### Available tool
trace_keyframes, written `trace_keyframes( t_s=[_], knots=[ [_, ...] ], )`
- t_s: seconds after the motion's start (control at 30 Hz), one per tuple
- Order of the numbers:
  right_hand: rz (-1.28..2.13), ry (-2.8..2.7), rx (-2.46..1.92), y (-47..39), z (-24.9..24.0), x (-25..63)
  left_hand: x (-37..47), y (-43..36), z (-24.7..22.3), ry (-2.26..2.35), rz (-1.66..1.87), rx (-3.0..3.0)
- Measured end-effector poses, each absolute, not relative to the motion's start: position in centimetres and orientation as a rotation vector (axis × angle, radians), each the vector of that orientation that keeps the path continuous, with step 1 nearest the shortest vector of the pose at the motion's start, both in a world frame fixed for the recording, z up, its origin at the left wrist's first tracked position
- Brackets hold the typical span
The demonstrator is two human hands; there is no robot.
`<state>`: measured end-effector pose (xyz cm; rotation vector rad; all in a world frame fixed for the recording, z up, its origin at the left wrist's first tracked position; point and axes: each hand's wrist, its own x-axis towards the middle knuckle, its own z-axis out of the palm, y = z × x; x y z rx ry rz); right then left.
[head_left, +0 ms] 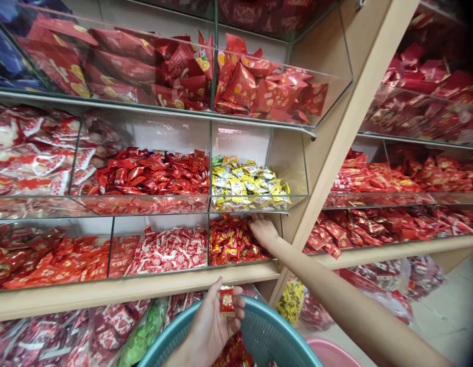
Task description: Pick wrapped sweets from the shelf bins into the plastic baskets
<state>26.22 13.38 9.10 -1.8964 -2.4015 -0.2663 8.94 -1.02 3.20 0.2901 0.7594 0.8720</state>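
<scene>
My left hand (217,321) is palm up over a teal basket (274,326), holding a small red-wrapped candy (227,300) with gold ends between thumb and fingers. Red packets lie inside that basket. Stretched forward, my right hand (262,230) reaches into the lowest bin at the right, which holds red candies with yellow print (230,242). Its fingers look extended and rest on the candies near the bin's right side; the fingertips are partly hidden.
Above that bin are yellow and white candies (240,181), with red packets (155,173) to their left. Red and white candies (171,248) fill the neighbouring lower bin. A wooden upright (324,153) divides the shelves. Below are bagged sweets (117,326) and a pink tub (331,351).
</scene>
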Motion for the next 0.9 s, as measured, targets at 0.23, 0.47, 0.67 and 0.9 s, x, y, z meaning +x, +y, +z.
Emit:
trace_keyframes(
  t_s=[0.23,0.47,0.67,0.9],
  knots=[
    [0.222,-2.383,-1.733,9.9,11.2,27.7,9.0,-1.0,3.5,0.737,0.872,0.290],
    [1.477,-1.893,-1.187,4.9,12.1,27.2,9.5,-1.1,4.3,0.663,0.873,0.325],
    [1.629,-2.070,-1.035,2.4,9.7,24.4,10.0,-1.6,3.9,0.674,0.901,0.249],
    [0.054,-2.535,-1.814,8.6,11.8,26.0,9.7,-1.7,3.5,0.774,0.939,0.156]
  ],
)
